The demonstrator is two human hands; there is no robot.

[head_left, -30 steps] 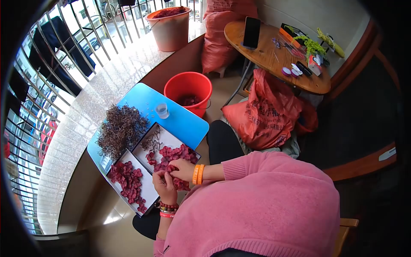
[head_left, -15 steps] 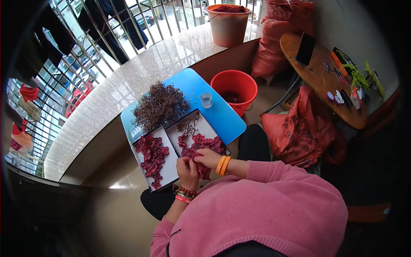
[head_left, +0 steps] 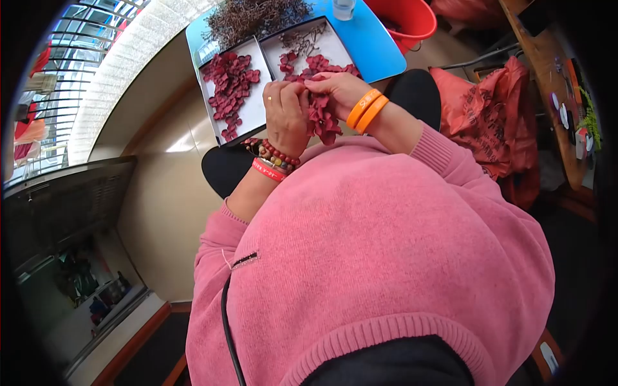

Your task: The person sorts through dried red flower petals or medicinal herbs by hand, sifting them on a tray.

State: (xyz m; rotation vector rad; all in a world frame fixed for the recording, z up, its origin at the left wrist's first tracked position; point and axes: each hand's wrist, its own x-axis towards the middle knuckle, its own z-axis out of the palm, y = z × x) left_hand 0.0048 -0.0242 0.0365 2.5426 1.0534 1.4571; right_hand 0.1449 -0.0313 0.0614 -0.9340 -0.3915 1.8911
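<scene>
Close to my body, a dark red flower cluster [head_left: 324,120] hangs between my two hands. My left hand [head_left: 286,114], with beads and a red band at the wrist, has its fingers closed at the cluster's upper edge. Fingers of my right hand [head_left: 342,91], which wears two orange wristbands, pinch the cluster from the other side. The exact grip at the fingertips is partly hidden. Behind the hands lies a divided white tray [head_left: 256,101] with a dark rim. Loose dark red flowers [head_left: 228,82] fill its left part; more flowers [head_left: 320,64] and thin brown stems [head_left: 308,41] lie in the right part.
A blue table [head_left: 380,48] supports the tray, a heap of brown stems [head_left: 254,19] and a clear cup [head_left: 344,9]. Beyond it stands a red bucket [head_left: 412,22]. Red sacks [head_left: 479,116] rest at the right, beside a wooden table [head_left: 547,83].
The view has tilted down toward my body, so the tray and table appear higher. Both hands stay together at the flower cluster, which shows more fully now.
</scene>
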